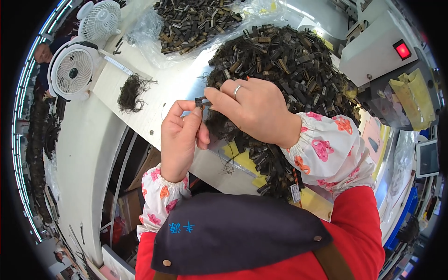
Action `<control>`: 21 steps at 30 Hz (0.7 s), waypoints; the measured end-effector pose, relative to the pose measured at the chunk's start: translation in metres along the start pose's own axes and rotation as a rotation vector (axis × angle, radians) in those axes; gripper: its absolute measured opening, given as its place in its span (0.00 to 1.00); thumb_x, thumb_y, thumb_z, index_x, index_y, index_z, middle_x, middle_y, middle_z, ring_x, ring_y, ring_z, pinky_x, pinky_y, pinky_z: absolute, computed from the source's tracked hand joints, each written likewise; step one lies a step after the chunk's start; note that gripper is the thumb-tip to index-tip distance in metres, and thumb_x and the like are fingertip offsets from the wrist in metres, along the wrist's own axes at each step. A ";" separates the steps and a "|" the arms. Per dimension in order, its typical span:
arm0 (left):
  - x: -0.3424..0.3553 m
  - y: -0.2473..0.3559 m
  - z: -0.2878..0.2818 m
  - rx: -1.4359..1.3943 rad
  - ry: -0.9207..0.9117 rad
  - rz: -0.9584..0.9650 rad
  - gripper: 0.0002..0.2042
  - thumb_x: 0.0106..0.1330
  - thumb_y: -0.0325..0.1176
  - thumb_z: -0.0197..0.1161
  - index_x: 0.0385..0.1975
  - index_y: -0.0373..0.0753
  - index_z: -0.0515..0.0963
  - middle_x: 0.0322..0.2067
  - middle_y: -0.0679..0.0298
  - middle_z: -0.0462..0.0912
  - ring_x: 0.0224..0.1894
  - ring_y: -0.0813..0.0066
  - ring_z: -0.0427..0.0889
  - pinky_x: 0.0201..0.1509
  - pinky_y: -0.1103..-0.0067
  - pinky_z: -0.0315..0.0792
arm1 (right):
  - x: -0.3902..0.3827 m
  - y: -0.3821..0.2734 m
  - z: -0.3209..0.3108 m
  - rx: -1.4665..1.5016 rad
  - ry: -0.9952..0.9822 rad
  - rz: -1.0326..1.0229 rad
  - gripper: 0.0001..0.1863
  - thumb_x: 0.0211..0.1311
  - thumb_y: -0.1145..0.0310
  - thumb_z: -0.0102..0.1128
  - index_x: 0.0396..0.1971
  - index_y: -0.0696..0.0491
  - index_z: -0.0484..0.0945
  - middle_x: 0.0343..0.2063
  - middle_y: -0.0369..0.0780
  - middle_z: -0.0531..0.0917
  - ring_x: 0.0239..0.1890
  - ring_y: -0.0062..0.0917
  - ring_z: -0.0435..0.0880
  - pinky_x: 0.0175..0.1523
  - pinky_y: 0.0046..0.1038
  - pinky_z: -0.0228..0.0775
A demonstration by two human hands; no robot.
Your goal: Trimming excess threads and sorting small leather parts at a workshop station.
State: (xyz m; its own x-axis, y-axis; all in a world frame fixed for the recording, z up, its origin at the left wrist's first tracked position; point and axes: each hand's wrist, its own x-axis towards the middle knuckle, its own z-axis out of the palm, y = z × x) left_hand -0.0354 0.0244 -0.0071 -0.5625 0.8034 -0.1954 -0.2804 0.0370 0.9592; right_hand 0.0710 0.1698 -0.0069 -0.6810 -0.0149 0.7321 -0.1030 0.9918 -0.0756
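A: Left hand point(179, 135) up front, thumb and forefinger closed on a small dark piece point(199, 102), the other fingers loosely curled!

B: And the right hand point(259, 109)?

A: Right there beside it, ring on a finger, fingertips drawn in close at the piece's right side. Gripping or merely touching? I can't tell from here.

B: Where's that piece, exactly?

A: Between the two hands, just left of a big heap of dark pieces point(289, 70), loose threads sticking out of it!

B: Further out?

A: A black thread tuft point(130, 94) on the pale table point(108, 80) to the left, a second heap point(196, 25) on clear plastic beyond, two white fans point(72, 72) far left, and a red-lit switch point(402, 49) glowing at the right!
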 end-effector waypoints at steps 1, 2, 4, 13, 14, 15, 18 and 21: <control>0.000 0.001 0.001 0.003 -0.007 -0.009 0.04 0.67 0.31 0.50 0.35 0.38 0.66 0.12 0.68 0.72 0.11 0.86 0.67 0.14 0.89 0.61 | 0.000 0.000 -0.001 -0.009 -0.004 -0.014 0.16 0.43 0.69 0.61 0.36 0.54 0.76 0.21 0.33 0.74 0.19 0.23 0.75 0.22 0.23 0.67; 0.000 0.002 0.003 0.005 -0.008 -0.001 0.04 0.67 0.31 0.50 0.35 0.38 0.66 0.12 0.68 0.72 0.11 0.86 0.67 0.14 0.89 0.61 | 0.001 0.000 -0.002 -0.017 -0.009 -0.028 0.16 0.43 0.69 0.59 0.36 0.54 0.76 0.21 0.33 0.75 0.20 0.23 0.75 0.23 0.23 0.67; 0.001 0.003 0.005 0.022 -0.015 -0.028 0.04 0.67 0.31 0.50 0.35 0.38 0.66 0.12 0.69 0.72 0.11 0.86 0.67 0.15 0.89 0.61 | 0.002 0.000 -0.003 -0.046 -0.039 -0.042 0.16 0.43 0.70 0.56 0.36 0.54 0.76 0.22 0.33 0.75 0.21 0.22 0.76 0.23 0.23 0.67; 0.000 0.002 -0.015 -0.070 -0.106 -0.076 0.04 0.67 0.30 0.50 0.38 0.39 0.68 0.11 0.70 0.69 0.11 0.87 0.63 0.15 0.90 0.56 | 0.012 -0.003 -0.003 0.439 -0.193 0.309 0.14 0.50 0.72 0.61 0.39 0.56 0.75 0.27 0.37 0.78 0.24 0.26 0.78 0.28 0.22 0.68; 0.000 0.004 -0.018 -0.111 -0.157 -0.093 0.04 0.66 0.30 0.51 0.37 0.40 0.69 0.11 0.71 0.69 0.11 0.87 0.63 0.15 0.90 0.56 | 0.016 -0.002 -0.002 0.452 -0.175 0.267 0.14 0.50 0.72 0.61 0.39 0.56 0.75 0.27 0.37 0.78 0.24 0.26 0.78 0.28 0.22 0.68; -0.002 -0.001 -0.017 -0.142 -0.196 -0.128 0.03 0.66 0.31 0.51 0.35 0.40 0.69 0.12 0.72 0.68 0.11 0.88 0.63 0.14 0.90 0.54 | 0.013 0.000 -0.004 0.598 -0.190 0.324 0.14 0.49 0.73 0.62 0.39 0.56 0.75 0.28 0.38 0.79 0.25 0.26 0.79 0.28 0.22 0.68; 0.006 -0.014 -0.017 -0.315 -0.394 -0.272 0.04 0.65 0.31 0.53 0.34 0.39 0.70 0.13 0.73 0.67 0.11 0.89 0.61 0.14 0.90 0.52 | 0.001 0.010 -0.001 0.818 -0.311 0.287 0.14 0.49 0.71 0.65 0.36 0.58 0.76 0.26 0.42 0.80 0.26 0.33 0.80 0.32 0.25 0.71; 0.003 -0.016 -0.011 -0.260 -0.429 -0.261 0.05 0.66 0.31 0.52 0.36 0.37 0.71 0.15 0.74 0.68 0.12 0.90 0.61 0.16 0.90 0.54 | 0.003 0.007 -0.010 0.861 -0.329 0.313 0.12 0.48 0.72 0.65 0.33 0.59 0.76 0.23 0.42 0.79 0.25 0.32 0.79 0.31 0.24 0.70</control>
State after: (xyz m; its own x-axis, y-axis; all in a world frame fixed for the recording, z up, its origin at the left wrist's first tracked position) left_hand -0.0412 0.0194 -0.0255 -0.0976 0.9589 -0.2666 -0.5803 0.1628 0.7980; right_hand 0.0759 0.1780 0.0012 -0.9230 0.0693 0.3786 -0.2885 0.5266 -0.7997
